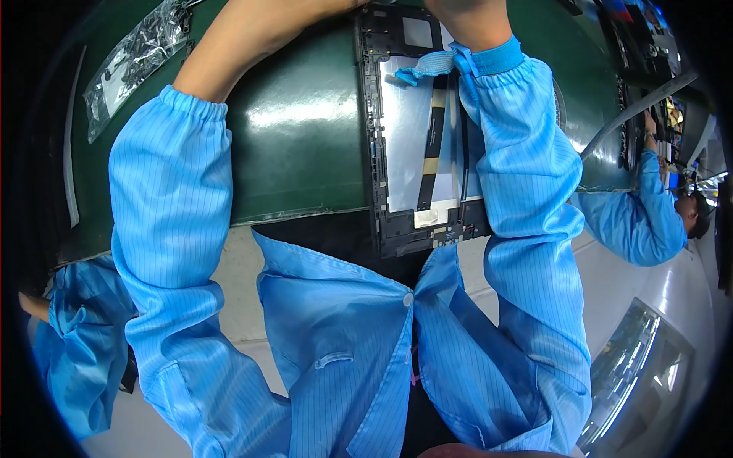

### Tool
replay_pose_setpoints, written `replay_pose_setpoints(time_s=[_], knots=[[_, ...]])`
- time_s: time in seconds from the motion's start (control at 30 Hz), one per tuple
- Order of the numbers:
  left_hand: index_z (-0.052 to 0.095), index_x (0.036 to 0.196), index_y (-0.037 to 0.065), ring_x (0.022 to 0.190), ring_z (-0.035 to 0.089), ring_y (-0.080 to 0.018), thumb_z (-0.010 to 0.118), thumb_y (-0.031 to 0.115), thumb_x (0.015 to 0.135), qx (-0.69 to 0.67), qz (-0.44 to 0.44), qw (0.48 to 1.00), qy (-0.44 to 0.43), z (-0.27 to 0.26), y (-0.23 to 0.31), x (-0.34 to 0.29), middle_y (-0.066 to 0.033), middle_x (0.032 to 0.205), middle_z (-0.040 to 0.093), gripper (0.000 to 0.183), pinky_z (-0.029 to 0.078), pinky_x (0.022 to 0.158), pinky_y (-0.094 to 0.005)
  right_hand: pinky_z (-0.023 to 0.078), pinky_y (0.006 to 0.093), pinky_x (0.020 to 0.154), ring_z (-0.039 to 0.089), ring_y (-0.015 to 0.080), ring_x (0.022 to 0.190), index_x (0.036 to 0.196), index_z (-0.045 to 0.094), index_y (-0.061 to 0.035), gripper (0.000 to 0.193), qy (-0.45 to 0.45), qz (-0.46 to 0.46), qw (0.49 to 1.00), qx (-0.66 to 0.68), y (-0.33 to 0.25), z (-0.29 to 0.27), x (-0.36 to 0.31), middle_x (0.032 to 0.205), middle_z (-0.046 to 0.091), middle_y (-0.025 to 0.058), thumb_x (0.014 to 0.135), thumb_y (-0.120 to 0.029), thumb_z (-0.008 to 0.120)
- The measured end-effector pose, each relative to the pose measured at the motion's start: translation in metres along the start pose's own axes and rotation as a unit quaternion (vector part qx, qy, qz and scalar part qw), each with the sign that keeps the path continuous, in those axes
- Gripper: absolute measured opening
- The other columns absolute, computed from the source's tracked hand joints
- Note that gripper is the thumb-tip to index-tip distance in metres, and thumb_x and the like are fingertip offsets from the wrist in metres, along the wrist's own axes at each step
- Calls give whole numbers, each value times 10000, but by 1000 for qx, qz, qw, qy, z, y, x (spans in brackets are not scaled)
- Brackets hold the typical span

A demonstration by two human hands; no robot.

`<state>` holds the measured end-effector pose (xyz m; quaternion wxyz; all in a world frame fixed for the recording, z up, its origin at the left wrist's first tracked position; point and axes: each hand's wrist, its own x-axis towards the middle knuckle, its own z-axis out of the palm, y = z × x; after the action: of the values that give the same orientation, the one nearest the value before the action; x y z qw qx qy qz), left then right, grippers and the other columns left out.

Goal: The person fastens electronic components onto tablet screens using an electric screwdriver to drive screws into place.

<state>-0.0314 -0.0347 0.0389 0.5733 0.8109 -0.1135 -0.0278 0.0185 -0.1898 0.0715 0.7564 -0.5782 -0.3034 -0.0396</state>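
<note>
An opened tablet (405,137) with a black frame, silver inner plates and a dark flat cable (432,145) lies on the green table, its near end jutting past the table's front edge. My left hand (336,6) reaches over from the left to the tablet's far end. Above the far right part of the tablet is my right hand (469,15). The picture's upper edge cuts off both hands, so their fingers and anything in them are hidden. A blue wrist strap (435,67) hangs from my right wrist over the silver plate.
A clear plastic bag (134,65) with small dark parts lies on the green table (298,168) at the far left. A grey cable (641,111) arches at the right. People in blue smocks work on both sides, one with a visible sleeve (641,217) at the right.
</note>
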Motion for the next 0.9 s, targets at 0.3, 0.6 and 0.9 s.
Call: replay_pose_setpoints(time_s=[0.3,0.6,0.9], knots=[[736,980,-76,715,627,-107,696,80,883,-4,0,1000,-3,0,-2,-1,-95,808,729,188,510,662,-256,455,266,464,546,149,493,940,632,58,198,-8,-19,999,-35,2,-1,-1,861,693,166,916,-100,517],[737,972,-75,706,621,-106,697,94,885,6,1,1000,-3,-1,0,-2,-96,803,731,194,506,657,-258,452,261,465,546,148,494,929,629,55,205,-11,-10,1000,-23,3,0,0,865,690,162,924,-114,513],[738,971,-74,702,618,-107,695,102,889,7,11,1000,-10,6,-2,5,-99,798,729,199,503,652,-262,452,261,465,546,146,495,908,623,57,207,-12,-11,999,-50,1,-6,-2,863,687,164,921,-119,514]])
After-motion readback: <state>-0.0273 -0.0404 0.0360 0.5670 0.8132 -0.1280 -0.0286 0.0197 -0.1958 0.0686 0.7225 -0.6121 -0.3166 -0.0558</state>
